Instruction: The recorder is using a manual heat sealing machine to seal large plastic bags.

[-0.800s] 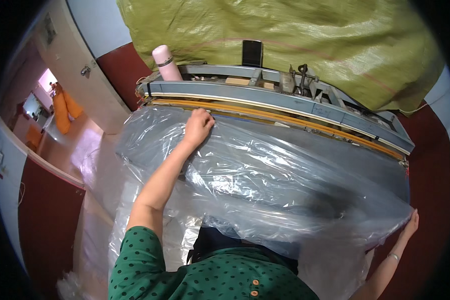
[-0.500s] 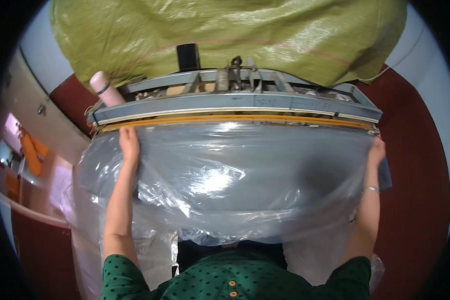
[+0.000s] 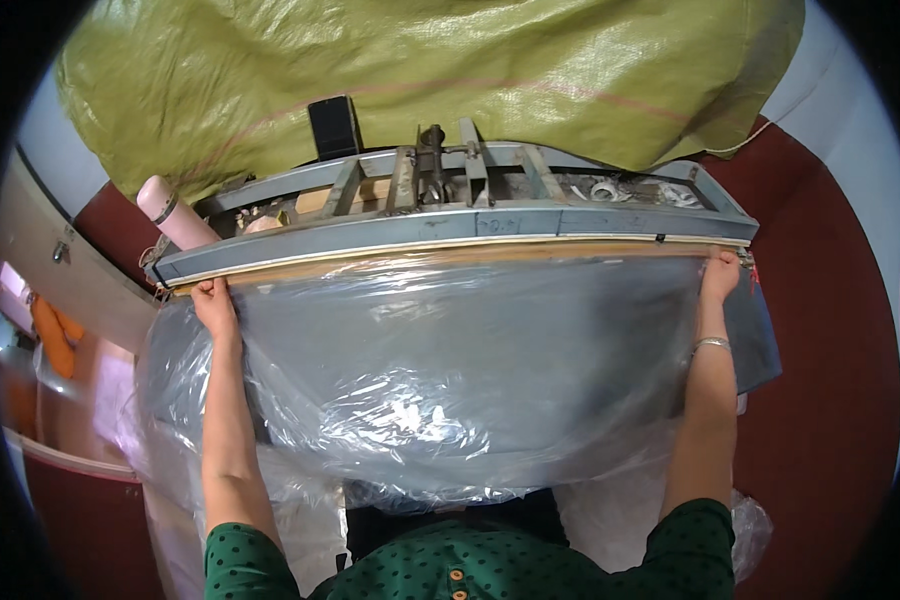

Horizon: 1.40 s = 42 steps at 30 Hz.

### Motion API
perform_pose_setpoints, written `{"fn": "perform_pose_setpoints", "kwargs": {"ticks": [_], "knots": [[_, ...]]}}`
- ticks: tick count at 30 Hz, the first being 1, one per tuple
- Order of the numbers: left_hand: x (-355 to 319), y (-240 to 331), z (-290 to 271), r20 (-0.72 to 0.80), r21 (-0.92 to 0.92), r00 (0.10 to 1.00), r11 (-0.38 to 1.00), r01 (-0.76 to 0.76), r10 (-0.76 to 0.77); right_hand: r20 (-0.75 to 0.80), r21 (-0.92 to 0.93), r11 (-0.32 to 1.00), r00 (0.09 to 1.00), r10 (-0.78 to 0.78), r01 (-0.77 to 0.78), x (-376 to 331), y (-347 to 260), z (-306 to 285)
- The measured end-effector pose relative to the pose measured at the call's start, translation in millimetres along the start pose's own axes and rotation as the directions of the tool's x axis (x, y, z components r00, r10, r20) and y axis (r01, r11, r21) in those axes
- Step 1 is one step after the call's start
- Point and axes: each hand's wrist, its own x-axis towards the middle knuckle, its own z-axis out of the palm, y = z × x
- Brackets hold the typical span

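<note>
Pinching the far edge of a clear plastic sheet [image 3: 400, 410] in the left grip [image 3: 214, 303], fingers curled closed; pinching it likewise in the right grip [image 3: 719, 272]. Drawn out between both, over the grey surface [image 3: 759, 345], just beside the metal frame [image 3: 370, 235].

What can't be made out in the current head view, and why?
Left hand and right hand, head view: underside of each grip on clear plastic film, hidden by the hands.
Green tarp, head view: cut off by the top edge.
Small bits in grey metal frame, head view: too small to identify.
Orange thing, head view: small and blurred.
</note>
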Motion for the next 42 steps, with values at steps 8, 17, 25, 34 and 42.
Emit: {"fn": "perform_pose_setpoints", "kwargs": {"ticks": [8, 17, 25, 34, 42], "knots": [[9.8, 4.3, -0.8, 0.035, -0.202, 0.958, 0.936, 0.287, -0.286, 0.022, 0.18, 0.963, 0.98, 0.199, -0.2, -2.5, -45.2, -19.9], [-7.5, 64.8, -100.5, 0.452, -0.547, 0.884, 0.82, 0.169, 0.12, 0.277, 0.406, 0.603, 0.536, -0.798, 0.687, -190.3, -271.0, -22.4], [9.4, 24.9, -188.9, 0.37, -0.296, 0.929, 0.948, 0.114, 0.004, 0.763, 0.5, 0.859, 0.414, -0.497, 0.111, -286.2, -278.8, -11.7], [-114.0, 23.9, -251.6, 0.785, 0.097, 0.546, 0.813, -0.575, 0.293, 0.527, -0.216, 0.835, 0.78, -0.337, 0.507, -90.5, -76.5, -130.5], [-174.0, 89.3, -274.4, 0.96, -0.026, 0.24, 0.81, 0.585, -0.142, 0.52, -0.357, 0.785, 0.806, -0.284, 0.507, -45.1, -16.3, -170.3]]}}
